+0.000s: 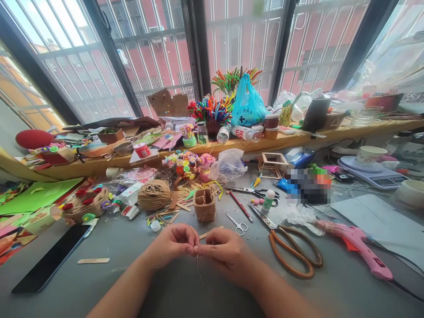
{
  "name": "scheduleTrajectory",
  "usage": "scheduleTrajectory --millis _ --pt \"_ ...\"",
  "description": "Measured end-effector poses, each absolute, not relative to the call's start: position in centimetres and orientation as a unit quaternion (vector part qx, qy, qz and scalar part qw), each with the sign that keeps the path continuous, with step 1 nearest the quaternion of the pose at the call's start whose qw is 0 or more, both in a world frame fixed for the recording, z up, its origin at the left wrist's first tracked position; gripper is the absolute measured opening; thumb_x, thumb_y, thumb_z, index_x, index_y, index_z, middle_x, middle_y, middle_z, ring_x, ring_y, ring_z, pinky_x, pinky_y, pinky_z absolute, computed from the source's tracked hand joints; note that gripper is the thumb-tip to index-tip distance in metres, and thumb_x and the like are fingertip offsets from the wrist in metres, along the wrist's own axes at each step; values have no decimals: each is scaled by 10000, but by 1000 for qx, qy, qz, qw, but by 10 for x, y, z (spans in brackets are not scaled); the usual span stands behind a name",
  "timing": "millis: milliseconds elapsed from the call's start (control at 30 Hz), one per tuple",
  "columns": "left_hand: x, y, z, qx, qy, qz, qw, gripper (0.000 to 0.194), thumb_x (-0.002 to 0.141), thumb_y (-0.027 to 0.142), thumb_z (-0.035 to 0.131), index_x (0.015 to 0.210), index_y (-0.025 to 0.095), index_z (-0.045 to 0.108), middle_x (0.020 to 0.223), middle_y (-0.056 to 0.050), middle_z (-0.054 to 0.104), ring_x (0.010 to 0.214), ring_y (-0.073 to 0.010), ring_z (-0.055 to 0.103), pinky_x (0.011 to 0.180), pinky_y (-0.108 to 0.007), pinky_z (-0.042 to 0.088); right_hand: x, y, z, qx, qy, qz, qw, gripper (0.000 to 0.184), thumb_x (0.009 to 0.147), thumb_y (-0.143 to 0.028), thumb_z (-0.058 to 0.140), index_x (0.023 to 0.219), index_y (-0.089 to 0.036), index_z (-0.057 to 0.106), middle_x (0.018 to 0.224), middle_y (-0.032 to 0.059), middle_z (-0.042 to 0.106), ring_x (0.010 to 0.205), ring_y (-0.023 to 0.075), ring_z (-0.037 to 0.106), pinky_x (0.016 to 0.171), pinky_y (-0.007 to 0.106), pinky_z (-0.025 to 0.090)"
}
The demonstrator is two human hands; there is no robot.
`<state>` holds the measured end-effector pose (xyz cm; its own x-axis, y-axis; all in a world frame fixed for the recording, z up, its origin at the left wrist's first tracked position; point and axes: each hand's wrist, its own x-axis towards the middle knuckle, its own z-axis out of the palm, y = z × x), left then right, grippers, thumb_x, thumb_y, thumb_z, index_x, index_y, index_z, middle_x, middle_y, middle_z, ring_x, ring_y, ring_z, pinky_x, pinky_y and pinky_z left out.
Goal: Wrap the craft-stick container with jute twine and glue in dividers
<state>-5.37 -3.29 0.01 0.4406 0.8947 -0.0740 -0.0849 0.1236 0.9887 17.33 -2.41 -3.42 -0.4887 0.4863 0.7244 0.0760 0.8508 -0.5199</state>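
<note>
My left hand (181, 240) and right hand (222, 251) pinch a thin strand (199, 267) between them, nearer than the small woven basket (204, 207)

Both hands (207, 249) pinch a thin strand (199, 268) near the small woven basket (204, 206), beside scattered craft sticks (179, 199)

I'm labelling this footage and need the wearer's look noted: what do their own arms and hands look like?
The left hand and right hand are bare, with no gloves and no rings visible. The left forearm and right forearm show no sleeve, watch or bracelet.
</note>
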Motion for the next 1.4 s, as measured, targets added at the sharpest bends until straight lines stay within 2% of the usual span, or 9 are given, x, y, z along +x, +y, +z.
scheduleTrajectory --millis 333,500,600,800,1000,1100,1200,1300,1400 --pt "-49 -33 2 527 413 403 624 341 666 380 952 676 153 698 751 -35 711 691 -139 607 678 -255 461 173 -22 -34 -188 -841 214 461 284 1042 -282 569 1213 -271 795 864 82 694 732 182 649 665 314 507" --pt "-49 -33 2 525 429 391 622 340 661 390 953 715 151 717 758 -36 723 715 -148 621 702 -264 472 171 -20 -38 -181 -833 219 474 260 1035 -265 592 1202 -273 791 859 68 691 731 163 647 660 287 508" --pt "-49 -33 3 530 422 391 623 331 684 371 941 691 152 693 769 -35 727 723 -143 621 711 -262 472 171 -20 -39 -180 -830 218 480 264 1036 -256 588 1217 -282 779 861 60 681 729 157 643 659 279 509" --pt "-51 -32 1 554 448 385 588 324 709 416 924 768 156 739 801 -34 724 756 -149 629 726 -265 485 172 -19 -39 -188 -830 223 475 281 1037 -249 574 1239 -299 763 896 63 657 756 169 645 668 290 517" --pt "-49 -33 -4 581 426 392 573 298 807 419 855 780 165 703 789 -21 708 741 -133 626 725 -255 499 171 -16 -43 -204 -807 267 485 285 1038 -238 561 1250 -267 749 915 63 646 767 168 648 676 294 522" --pt "-46 -35 -5 591 419 424 543 238 840 400 827 927 197 740 892 -35 748 798 -152 674 762 -277 542 172 -16 -44 -214 -791 295 491 283 1032 -216 557 1246 -262 738 932 60 656 800 174 655 701 303 529" --pt "-46 -35 -7 637 431 425 477 265 844 392 819 1063 243 795 1001 -69 803 920 -208 735 838 -330 581 172 -16 -43 -201 -795 312 480 282 1022 -206 569 1231 -284 742 955 59 659 824 177 653 717 311 530" --pt "-49 -33 -8 693 447 410 390 155 848 383 811 933 259 848 973 -76 832 935 -233 764 863 -346 593 172 -17 -44 -194 -793 326 476 293 1012 -199 578 1226 -304 748 960 56 653 839 179 650 724 313 528" --pt "-53 -30 -7 697 454 419 364 128 808 389 844 838 265 848 877 -60 837 840 -229 779 793 -333 610 172 -17 -44 -200 -784 353 470 293 977 -198 616 1210 -303 761 974 57 642 830 177 639 696 304 517"
